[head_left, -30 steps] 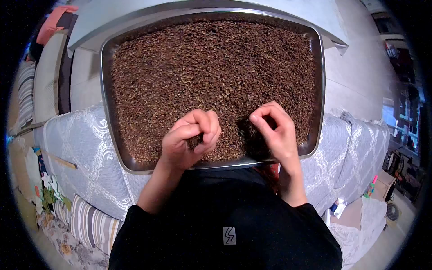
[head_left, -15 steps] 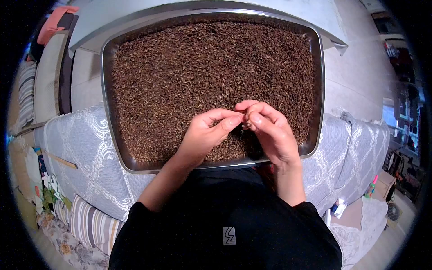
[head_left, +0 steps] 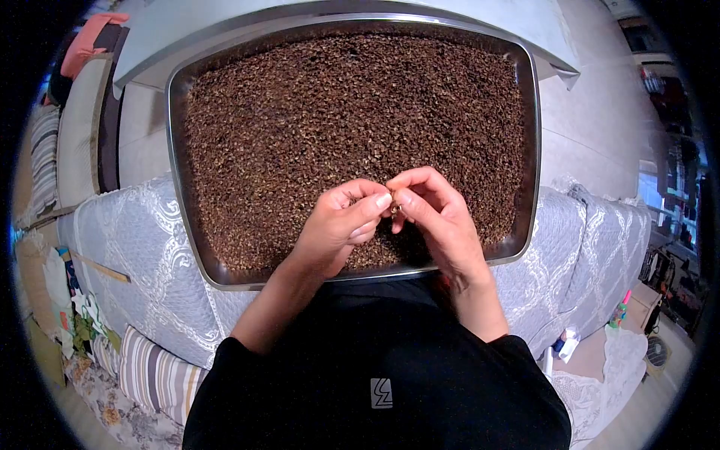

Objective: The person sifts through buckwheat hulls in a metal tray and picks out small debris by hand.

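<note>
A big metal tray point(head_left: 175, 150) holds a thick layer of small, dry-looking brown pieces point(head_left: 337, 112), whose kind I cannot make out. Over its near side, my left hand point(head_left: 330, 229) is closed, with thumb and index finger pinched. My right hand point(head_left: 446, 221) meets it fingertip to fingertip, also in a pinch. Between the fingertips shows a small brown piece point(head_left: 395, 211), partly hidden by the fingers. Both hands are above the layer of pieces.
The tray's near rim is against my dark shirt point(head_left: 375, 337). A pale table point(head_left: 300, 11) stands beyond its far rim. Grey patterned sofa covers point(head_left: 135, 240) spread on both sides, with a striped cushion point(head_left: 157, 375) at lower left.
My right hand has shifted slightly left, and its index finger is now raised more in an arch. The left hand's fingers have curled in a little. The pinch stays over the tray.
</note>
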A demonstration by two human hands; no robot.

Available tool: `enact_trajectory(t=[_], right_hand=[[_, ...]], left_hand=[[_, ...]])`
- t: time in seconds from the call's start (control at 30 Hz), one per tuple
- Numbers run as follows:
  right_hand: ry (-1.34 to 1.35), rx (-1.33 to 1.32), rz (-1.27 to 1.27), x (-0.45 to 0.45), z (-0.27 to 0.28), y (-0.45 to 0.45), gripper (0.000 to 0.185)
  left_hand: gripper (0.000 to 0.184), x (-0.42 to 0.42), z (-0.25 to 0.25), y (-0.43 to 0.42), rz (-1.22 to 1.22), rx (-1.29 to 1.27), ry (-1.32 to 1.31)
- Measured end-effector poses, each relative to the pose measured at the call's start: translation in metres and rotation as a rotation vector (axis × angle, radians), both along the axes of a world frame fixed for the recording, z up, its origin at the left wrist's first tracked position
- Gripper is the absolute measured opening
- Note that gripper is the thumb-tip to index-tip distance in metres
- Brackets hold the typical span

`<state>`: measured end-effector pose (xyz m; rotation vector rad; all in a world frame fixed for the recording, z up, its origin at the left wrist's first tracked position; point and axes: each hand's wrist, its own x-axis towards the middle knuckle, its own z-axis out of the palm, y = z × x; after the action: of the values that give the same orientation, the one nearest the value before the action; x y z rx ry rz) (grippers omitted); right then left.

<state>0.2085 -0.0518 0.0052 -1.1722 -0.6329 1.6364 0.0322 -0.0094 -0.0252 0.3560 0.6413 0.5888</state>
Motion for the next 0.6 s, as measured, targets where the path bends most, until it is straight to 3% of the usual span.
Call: enact_trajectory(t=[0.13,0.3,0.53,0.6], right_hand=[[0.278,-0.127,-0.031,-0.005,0.004,-0.002,0.019],[0.142,-0.089,-0.043,-0.014,-0.003,-0.005,0.017],[0.22,-0.061,-0.042,-0.015,-0.004,-0.008,0.013],[0.308,-0.083,-0.054,-0.016,-0.003,-0.009,0.011]], left_hand=[[0.01,0.011,0.013,0.0,0.104,0.066,0.213],[0.006,0.017,0.015,-0.01,0.167,0.463,0.441],[0.006,0.01,0.008,-0.006,0.092,0.603,0.545],[0.005,0.009,0.009,-0.007,0.045,0.451,0.481]])
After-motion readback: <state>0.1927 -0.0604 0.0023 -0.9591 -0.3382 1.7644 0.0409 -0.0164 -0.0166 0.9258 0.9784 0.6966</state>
